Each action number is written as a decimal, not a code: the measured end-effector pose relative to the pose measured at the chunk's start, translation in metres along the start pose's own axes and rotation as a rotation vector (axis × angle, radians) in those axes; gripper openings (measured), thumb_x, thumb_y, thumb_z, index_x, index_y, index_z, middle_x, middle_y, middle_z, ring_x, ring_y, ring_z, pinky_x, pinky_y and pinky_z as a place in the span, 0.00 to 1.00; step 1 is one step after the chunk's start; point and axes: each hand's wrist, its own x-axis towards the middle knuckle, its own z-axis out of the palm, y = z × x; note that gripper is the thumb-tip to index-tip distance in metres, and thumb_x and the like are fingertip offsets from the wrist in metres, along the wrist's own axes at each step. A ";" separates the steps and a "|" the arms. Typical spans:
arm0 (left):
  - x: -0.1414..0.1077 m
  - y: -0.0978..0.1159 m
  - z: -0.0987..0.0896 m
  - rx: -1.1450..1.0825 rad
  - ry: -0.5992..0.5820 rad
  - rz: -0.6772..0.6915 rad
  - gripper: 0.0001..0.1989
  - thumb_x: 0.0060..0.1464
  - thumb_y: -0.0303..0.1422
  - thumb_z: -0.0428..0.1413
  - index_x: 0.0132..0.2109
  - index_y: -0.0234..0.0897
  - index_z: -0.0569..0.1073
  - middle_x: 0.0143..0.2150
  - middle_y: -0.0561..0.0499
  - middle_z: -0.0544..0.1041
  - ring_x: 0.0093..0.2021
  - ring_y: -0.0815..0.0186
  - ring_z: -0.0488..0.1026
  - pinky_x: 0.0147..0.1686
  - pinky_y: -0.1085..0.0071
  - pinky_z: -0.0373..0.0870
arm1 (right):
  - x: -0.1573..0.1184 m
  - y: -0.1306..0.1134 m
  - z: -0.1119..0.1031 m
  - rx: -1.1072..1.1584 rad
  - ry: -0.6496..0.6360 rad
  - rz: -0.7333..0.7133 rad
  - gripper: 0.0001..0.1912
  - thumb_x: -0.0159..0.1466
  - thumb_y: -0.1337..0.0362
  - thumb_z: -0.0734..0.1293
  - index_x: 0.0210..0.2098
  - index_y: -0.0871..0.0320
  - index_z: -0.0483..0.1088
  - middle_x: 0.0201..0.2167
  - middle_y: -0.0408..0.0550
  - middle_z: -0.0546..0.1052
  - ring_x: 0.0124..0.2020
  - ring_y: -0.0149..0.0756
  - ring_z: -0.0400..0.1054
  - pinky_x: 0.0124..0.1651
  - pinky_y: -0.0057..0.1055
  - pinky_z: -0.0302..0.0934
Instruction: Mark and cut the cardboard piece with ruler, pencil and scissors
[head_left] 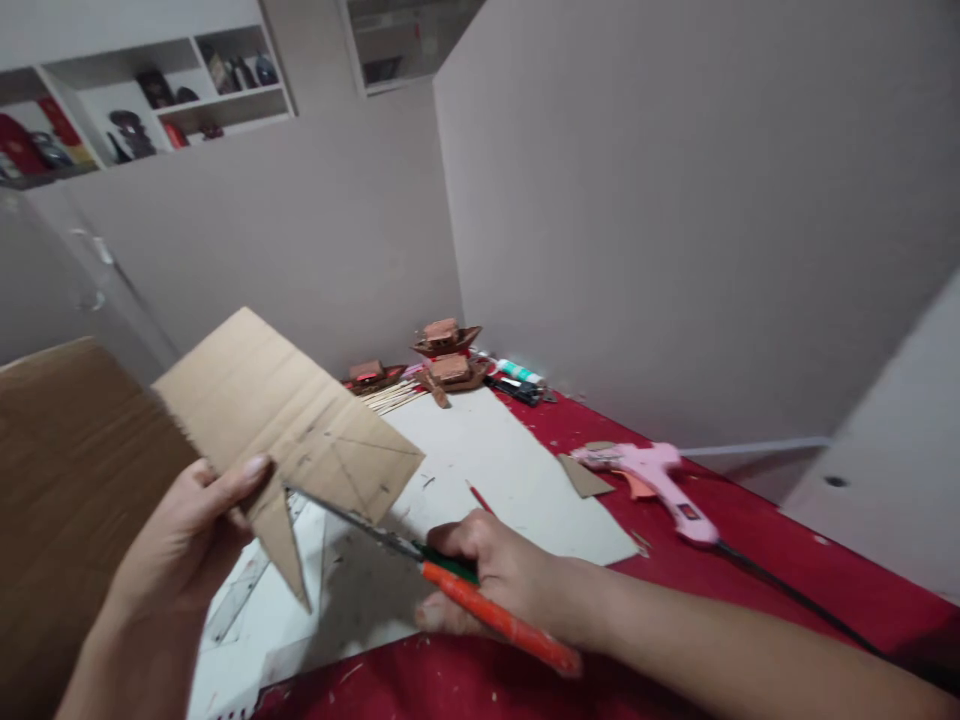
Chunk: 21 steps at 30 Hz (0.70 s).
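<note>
My left hand (202, 520) pinches a piece of cardboard (292, 400) near its lower edge, thumb on top. Pencil lines run across the right part of the cardboard, and a pointed strip hangs down from its lower edge. Scissors (495, 615) with orange and green handles are gripped in my right hand (502, 570). Their blades lie along the cardboard's lower edge, the tips by the base of the pointed strip. Both hands are held above a white sheet (450, 450). A clear ruler (244, 590) lies partly hidden behind my left hand.
A pink glue gun (660, 480) with a black cord lies on the red tabletop (787, 540), beside a cardboard scrap (585, 478). Small brown model boats (450, 372), thin sticks (394, 397) and a glue tube (519, 372) stand at the back. A large cardboard sheet (75, 500) rises at left.
</note>
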 end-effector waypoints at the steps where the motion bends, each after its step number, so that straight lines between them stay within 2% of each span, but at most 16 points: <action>1: -0.001 0.001 0.003 0.000 -0.025 0.015 0.14 0.30 0.31 0.75 0.21 0.34 0.77 0.19 0.50 0.77 0.21 0.66 0.75 0.23 0.76 0.74 | 0.000 0.000 0.000 0.002 -0.008 -0.005 0.25 0.51 0.48 0.76 0.22 0.58 0.63 0.18 0.36 0.61 0.21 0.26 0.52 0.24 0.24 0.53; 3: -0.002 0.002 0.007 -0.009 -0.048 0.015 0.16 0.28 0.33 0.75 0.25 0.34 0.80 0.24 0.48 0.80 0.25 0.62 0.78 0.25 0.74 0.76 | 0.001 0.000 0.000 -0.017 -0.034 -0.034 0.26 0.53 0.47 0.74 0.20 0.57 0.59 0.18 0.35 0.57 0.21 0.25 0.49 0.24 0.24 0.51; 7: 0.000 0.000 0.008 -0.025 -0.085 0.028 0.15 0.32 0.34 0.75 0.26 0.30 0.80 0.23 0.47 0.80 0.24 0.65 0.78 0.28 0.77 0.77 | 0.002 -0.001 -0.001 -0.038 -0.128 -0.063 0.28 0.58 0.43 0.69 0.20 0.56 0.55 0.18 0.35 0.53 0.21 0.24 0.45 0.22 0.25 0.43; 11: 0.001 -0.003 0.007 -0.081 -0.146 0.017 0.14 0.35 0.32 0.74 0.31 0.30 0.81 0.26 0.46 0.82 0.23 0.67 0.77 0.28 0.77 0.78 | 0.001 -0.005 -0.005 -0.126 -0.149 -0.101 0.28 0.61 0.42 0.66 0.22 0.57 0.55 0.21 0.37 0.55 0.23 0.26 0.47 0.23 0.26 0.43; 16: 0.003 0.000 0.003 -0.168 -0.085 0.077 0.14 0.34 0.29 0.74 0.29 0.28 0.81 0.23 0.49 0.81 0.21 0.68 0.77 0.25 0.79 0.77 | 0.000 -0.007 -0.007 -0.221 -0.184 -0.066 0.25 0.61 0.44 0.65 0.23 0.56 0.55 0.21 0.37 0.54 0.24 0.28 0.47 0.24 0.27 0.44; 21: 0.003 0.003 0.000 -0.225 -0.064 0.133 0.14 0.34 0.28 0.74 0.30 0.28 0.81 0.25 0.50 0.82 0.23 0.69 0.78 0.27 0.80 0.79 | 0.001 -0.004 -0.005 -0.302 -0.125 -0.076 0.22 0.62 0.46 0.63 0.25 0.56 0.56 0.22 0.38 0.56 0.24 0.29 0.49 0.26 0.27 0.47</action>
